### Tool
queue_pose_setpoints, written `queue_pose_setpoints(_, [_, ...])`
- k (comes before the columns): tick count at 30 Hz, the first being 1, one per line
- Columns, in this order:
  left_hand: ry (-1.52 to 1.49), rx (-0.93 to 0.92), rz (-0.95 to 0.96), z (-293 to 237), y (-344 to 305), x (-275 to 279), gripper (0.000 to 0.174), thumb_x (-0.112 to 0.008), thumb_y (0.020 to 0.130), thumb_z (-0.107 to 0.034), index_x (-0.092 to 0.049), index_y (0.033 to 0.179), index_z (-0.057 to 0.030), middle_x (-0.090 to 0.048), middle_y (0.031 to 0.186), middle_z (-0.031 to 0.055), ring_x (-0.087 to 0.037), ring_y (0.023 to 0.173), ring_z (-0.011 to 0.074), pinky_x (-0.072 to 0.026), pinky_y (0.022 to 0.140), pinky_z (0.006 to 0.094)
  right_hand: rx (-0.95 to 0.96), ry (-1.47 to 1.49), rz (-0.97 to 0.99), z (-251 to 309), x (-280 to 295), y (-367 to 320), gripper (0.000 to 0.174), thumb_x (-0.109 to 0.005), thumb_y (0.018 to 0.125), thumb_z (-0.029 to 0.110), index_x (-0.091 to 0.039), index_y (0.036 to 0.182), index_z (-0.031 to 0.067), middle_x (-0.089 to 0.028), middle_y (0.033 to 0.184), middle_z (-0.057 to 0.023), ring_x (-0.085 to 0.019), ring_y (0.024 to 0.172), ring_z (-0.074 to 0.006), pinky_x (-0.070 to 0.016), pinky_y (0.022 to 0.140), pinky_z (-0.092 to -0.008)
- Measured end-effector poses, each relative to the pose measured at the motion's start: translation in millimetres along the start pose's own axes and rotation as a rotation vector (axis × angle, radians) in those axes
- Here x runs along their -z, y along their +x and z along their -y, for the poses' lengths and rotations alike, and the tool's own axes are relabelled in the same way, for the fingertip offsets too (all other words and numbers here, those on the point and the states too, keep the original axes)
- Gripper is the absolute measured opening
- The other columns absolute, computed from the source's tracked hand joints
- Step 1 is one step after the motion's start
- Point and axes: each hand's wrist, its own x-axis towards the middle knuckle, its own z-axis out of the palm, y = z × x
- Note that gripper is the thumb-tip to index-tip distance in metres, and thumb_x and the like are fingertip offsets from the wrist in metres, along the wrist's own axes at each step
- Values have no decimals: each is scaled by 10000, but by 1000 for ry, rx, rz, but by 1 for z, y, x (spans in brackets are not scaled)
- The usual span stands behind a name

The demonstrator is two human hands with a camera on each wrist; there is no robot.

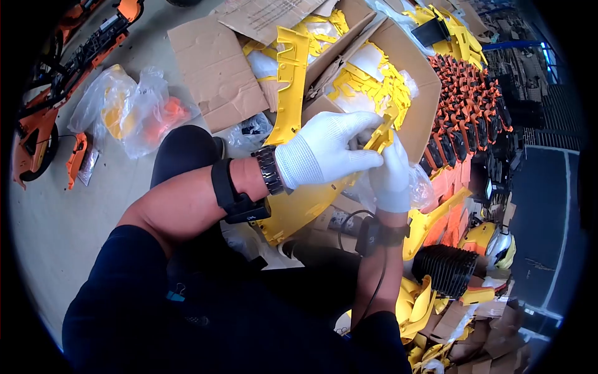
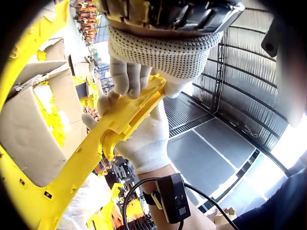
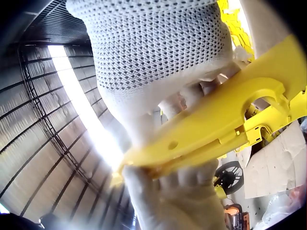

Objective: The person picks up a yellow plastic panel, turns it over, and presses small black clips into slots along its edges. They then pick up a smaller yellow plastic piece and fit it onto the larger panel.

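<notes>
Both hands wear white knit gloves and hold one end of a long yellow plastic panel [image 2: 122, 112] with clips and ribs. My left hand [image 1: 330, 148], below a dark wristwatch, pinches the panel's end between thumb and fingers. My right hand [image 1: 392, 177] grips the same end from the opposite side, its fingers wrapped round the edge in the right wrist view. Near that end, the panel [image 3: 206, 127] has a curved hook-like cutout. Much of the held panel is hidden behind the hands in the head view.
Cardboard boxes [image 1: 420, 103] of small yellow parts stand ahead, with a tall yellow panel [image 1: 289, 87] by them. Rows of orange-and-black parts [image 1: 464, 103] are to the right. Clear plastic bags [image 1: 140, 109] and an orange frame [image 1: 47, 115] are at the left. A black ribbed basket [image 1: 445, 271] sits at the lower right.
</notes>
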Motion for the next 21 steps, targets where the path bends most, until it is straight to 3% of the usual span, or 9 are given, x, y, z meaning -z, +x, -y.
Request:
queue_pose_setpoints(5, [-19, 28, -14, 3, 4, 4, 614, -785, 868, -297, -569, 1336, 37, -712, 959, 198, -718, 848, 212, -570, 758, 322, -40, 202, -39, 4, -18, 4, 525, -434, 1067, 331, -423, 1428, -50, -572, 1347, -211, -582, 1244, -296, -462, 1057, -412])
queue_pose_setpoints(8, [26, 7, -39, 13, 8, 1, 612, -770, 875, -330, -578, 1333, 27, -717, 969, 195, -721, 853, 229, -569, 759, 328, -59, 151, 9, -3, -13, 7, 554, -345, 1077, 348, -358, 1476, -36, -530, 1383, -206, -549, 1270, -306, -424, 1094, -443])
queue_pose_setpoints(14, [24, 69, -27, 18, 11, -3, 601, -772, 860, -339, -597, 1298, 33, -711, 926, 207, -725, 842, 264, -565, 758, 339, -98, 232, -27, -14, -12, 12, 548, -352, 1081, 344, -327, 1501, -7, -516, 1396, -190, -531, 1292, -297, -433, 1083, -435])
queue_pose_setpoints(18, [113, -35, -115, 19, 10, -6, 547, -768, 862, -333, -626, 1244, 32, -714, 896, 201, -728, 812, 264, -566, 731, 336, -106, 237, -35, -11, -9, 7, 504, -404, 1067, 301, -399, 1447, -30, -561, 1336, -176, -574, 1224, -270, -455, 1048, -399])
queue_pose_setpoints(21, [124, 97, -15, 2, 6, 2, 481, -761, 872, -332, -656, 1173, 28, -714, 879, 191, -727, 783, 250, -561, 699, 324, -111, 127, 60, 3, -10, 9, 402, -483, 1011, 169, -525, 1336, -63, -609, 1267, -148, -610, 1137, -221, -471, 1007, -341])
